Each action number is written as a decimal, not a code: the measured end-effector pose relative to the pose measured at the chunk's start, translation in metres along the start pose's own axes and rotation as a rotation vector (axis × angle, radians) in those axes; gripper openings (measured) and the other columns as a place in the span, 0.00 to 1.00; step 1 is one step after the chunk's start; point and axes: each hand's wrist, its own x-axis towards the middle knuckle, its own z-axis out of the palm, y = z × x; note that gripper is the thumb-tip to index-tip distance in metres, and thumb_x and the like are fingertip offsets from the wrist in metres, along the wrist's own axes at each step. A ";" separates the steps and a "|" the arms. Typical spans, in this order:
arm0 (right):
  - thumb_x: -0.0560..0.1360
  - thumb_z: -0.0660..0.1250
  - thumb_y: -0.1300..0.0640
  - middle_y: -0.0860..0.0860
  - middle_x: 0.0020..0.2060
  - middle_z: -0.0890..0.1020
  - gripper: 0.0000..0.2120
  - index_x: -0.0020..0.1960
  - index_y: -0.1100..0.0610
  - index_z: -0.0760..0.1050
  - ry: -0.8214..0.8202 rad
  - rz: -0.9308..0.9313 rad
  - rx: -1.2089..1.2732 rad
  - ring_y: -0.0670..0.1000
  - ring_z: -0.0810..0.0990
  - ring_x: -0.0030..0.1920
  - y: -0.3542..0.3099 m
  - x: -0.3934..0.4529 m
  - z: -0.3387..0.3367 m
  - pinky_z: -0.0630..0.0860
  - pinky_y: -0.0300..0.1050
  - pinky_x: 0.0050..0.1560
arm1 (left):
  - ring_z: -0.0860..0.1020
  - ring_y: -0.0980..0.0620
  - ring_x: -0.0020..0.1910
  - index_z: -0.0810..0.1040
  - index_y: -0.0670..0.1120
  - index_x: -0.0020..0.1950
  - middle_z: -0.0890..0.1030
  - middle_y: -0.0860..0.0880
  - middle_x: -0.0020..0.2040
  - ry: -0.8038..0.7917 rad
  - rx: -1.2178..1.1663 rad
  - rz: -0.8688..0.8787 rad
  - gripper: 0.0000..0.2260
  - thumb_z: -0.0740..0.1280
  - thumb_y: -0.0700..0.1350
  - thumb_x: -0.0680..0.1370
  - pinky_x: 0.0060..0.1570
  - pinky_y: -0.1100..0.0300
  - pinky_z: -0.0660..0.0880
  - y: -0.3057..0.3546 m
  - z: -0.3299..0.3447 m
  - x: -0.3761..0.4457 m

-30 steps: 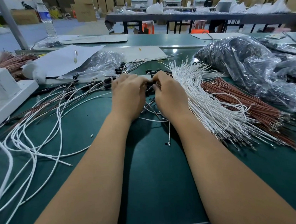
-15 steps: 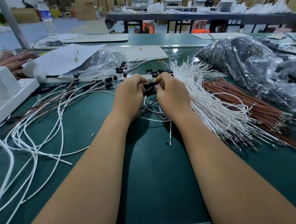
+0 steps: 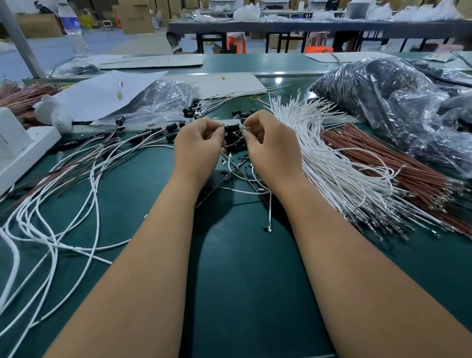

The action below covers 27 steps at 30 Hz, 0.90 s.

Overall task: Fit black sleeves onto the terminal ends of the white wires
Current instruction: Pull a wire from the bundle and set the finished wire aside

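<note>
My left hand [image 3: 197, 148] pinches a small black sleeve [image 3: 231, 128] at its fingertips, above a heap of loose black sleeves [image 3: 234, 144]. My right hand [image 3: 271, 142] faces it a little apart and pinches the metal terminal end of a white wire [image 3: 245, 128]. That wire loops down under my right wrist. A thick bundle of white wires [image 3: 335, 162] lies fanned out just right of my right hand. Finished white wires with black sleeves [image 3: 65, 187] sprawl over the green table [image 3: 248, 274] on the left.
Brown wires [image 3: 398, 167] lie beside the white bundle. A big plastic bag of black parts [image 3: 395, 107] sits at the right. A white machine [image 3: 6, 152], paper sheets [image 3: 99, 93] and a clear bag [image 3: 165, 100] stand at the left and back. A water bottle [image 3: 74, 34] is far left.
Both hands have lifted slightly off the heap and drawn a little apart. The black sleeve now shows between the fingertips, with the wire's terminal facing it.
</note>
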 end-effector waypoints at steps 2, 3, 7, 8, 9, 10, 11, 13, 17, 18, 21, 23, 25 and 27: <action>0.76 0.68 0.60 0.44 0.39 0.79 0.04 0.51 0.55 0.78 0.018 -0.004 0.011 0.47 0.78 0.40 -0.001 0.000 -0.001 0.77 0.47 0.43 | 0.74 0.57 0.32 0.81 0.42 0.47 0.82 0.45 0.37 0.007 -0.021 -0.013 0.05 0.66 0.40 0.78 0.35 0.68 0.70 0.000 -0.001 0.000; 0.76 0.68 0.60 0.45 0.39 0.80 0.04 0.50 0.55 0.78 0.026 -0.006 0.013 0.47 0.78 0.40 -0.001 0.001 -0.001 0.77 0.47 0.43 | 0.74 0.57 0.31 0.80 0.43 0.47 0.81 0.45 0.37 0.007 -0.030 -0.018 0.05 0.66 0.40 0.78 0.34 0.70 0.70 0.001 -0.001 0.000; 0.76 0.67 0.61 0.48 0.42 0.83 0.04 0.50 0.56 0.80 0.064 -0.005 0.019 0.49 0.79 0.42 0.000 0.002 -0.002 0.77 0.47 0.44 | 0.73 0.61 0.30 0.80 0.44 0.47 0.80 0.49 0.35 -0.011 -0.068 -0.044 0.04 0.66 0.41 0.78 0.33 0.73 0.68 0.001 -0.001 0.000; 0.76 0.67 0.61 0.49 0.43 0.83 0.04 0.50 0.57 0.80 0.072 -0.002 0.027 0.50 0.79 0.43 0.000 0.002 -0.002 0.77 0.47 0.44 | 0.73 0.62 0.29 0.80 0.44 0.47 0.79 0.50 0.34 -0.021 -0.089 -0.050 0.04 0.66 0.41 0.78 0.33 0.73 0.68 0.001 -0.002 0.000; 0.77 0.67 0.60 0.49 0.43 0.83 0.04 0.50 0.57 0.81 0.081 0.001 0.033 0.50 0.80 0.43 0.001 0.002 -0.002 0.77 0.46 0.44 | 0.72 0.62 0.29 0.80 0.45 0.47 0.78 0.50 0.34 -0.033 -0.115 -0.053 0.04 0.66 0.41 0.78 0.33 0.74 0.68 0.001 -0.002 0.000; 0.77 0.67 0.60 0.49 0.42 0.83 0.04 0.50 0.57 0.81 0.089 0.005 0.042 0.49 0.79 0.43 0.001 0.002 -0.003 0.76 0.46 0.44 | 0.73 0.62 0.30 0.80 0.46 0.46 0.78 0.50 0.34 -0.047 -0.135 -0.050 0.04 0.66 0.41 0.78 0.34 0.74 0.69 0.002 -0.002 0.000; 0.77 0.67 0.59 0.49 0.42 0.83 0.04 0.50 0.57 0.81 0.095 0.010 0.051 0.49 0.79 0.42 0.002 0.003 -0.003 0.76 0.45 0.43 | 0.73 0.60 0.31 0.80 0.47 0.46 0.78 0.48 0.35 -0.062 -0.147 -0.042 0.03 0.66 0.41 0.78 0.34 0.73 0.69 0.002 -0.002 -0.001; 0.77 0.67 0.58 0.48 0.39 0.82 0.04 0.49 0.56 0.80 0.100 0.020 0.068 0.49 0.78 0.41 0.002 0.004 -0.003 0.74 0.44 0.41 | 0.73 0.54 0.35 0.79 0.47 0.47 0.77 0.43 0.37 -0.086 -0.156 -0.017 0.03 0.66 0.41 0.78 0.35 0.70 0.70 0.002 -0.002 -0.001; 0.78 0.66 0.57 0.47 0.37 0.80 0.05 0.47 0.57 0.79 0.083 0.038 0.106 0.49 0.77 0.39 0.002 0.004 -0.002 0.72 0.45 0.40 | 0.74 0.54 0.35 0.80 0.44 0.48 0.78 0.43 0.38 -0.073 -0.147 0.009 0.02 0.67 0.40 0.78 0.37 0.70 0.71 0.002 -0.001 -0.001; 0.78 0.66 0.57 0.47 0.37 0.80 0.05 0.47 0.57 0.79 0.081 0.041 0.112 0.49 0.77 0.39 0.003 0.004 -0.002 0.72 0.45 0.40 | 0.75 0.57 0.35 0.80 0.43 0.49 0.79 0.46 0.38 -0.064 -0.121 0.026 0.02 0.67 0.39 0.78 0.37 0.71 0.71 0.002 -0.002 -0.001; 0.78 0.66 0.56 0.47 0.36 0.80 0.06 0.46 0.57 0.79 0.084 0.045 0.121 0.50 0.76 0.39 0.004 0.005 -0.003 0.72 0.46 0.40 | 0.78 0.57 0.40 0.80 0.41 0.51 0.81 0.49 0.41 -0.058 0.002 0.100 0.04 0.67 0.39 0.78 0.44 0.68 0.74 0.001 0.000 -0.001; 0.78 0.66 0.56 0.47 0.36 0.79 0.06 0.46 0.57 0.79 0.081 0.046 0.127 0.49 0.76 0.38 0.005 0.005 -0.003 0.72 0.47 0.40 | 0.78 0.54 0.42 0.80 0.42 0.51 0.81 0.49 0.42 -0.049 0.062 0.124 0.04 0.66 0.39 0.78 0.45 0.65 0.74 0.001 0.002 -0.001; 0.78 0.66 0.57 0.46 0.35 0.79 0.06 0.46 0.57 0.79 0.072 0.046 0.136 0.48 0.76 0.37 0.005 0.005 -0.003 0.73 0.46 0.40 | 0.77 0.54 0.41 0.79 0.43 0.51 0.80 0.50 0.41 -0.032 0.097 0.129 0.04 0.65 0.40 0.79 0.43 0.66 0.72 -0.001 0.003 -0.001; 0.78 0.66 0.58 0.45 0.35 0.79 0.05 0.47 0.56 0.80 0.057 0.043 0.146 0.48 0.77 0.38 0.004 0.005 -0.002 0.74 0.46 0.41 | 0.76 0.54 0.39 0.79 0.42 0.51 0.79 0.50 0.40 -0.014 0.117 0.126 0.05 0.65 0.40 0.79 0.41 0.66 0.71 -0.003 0.003 0.001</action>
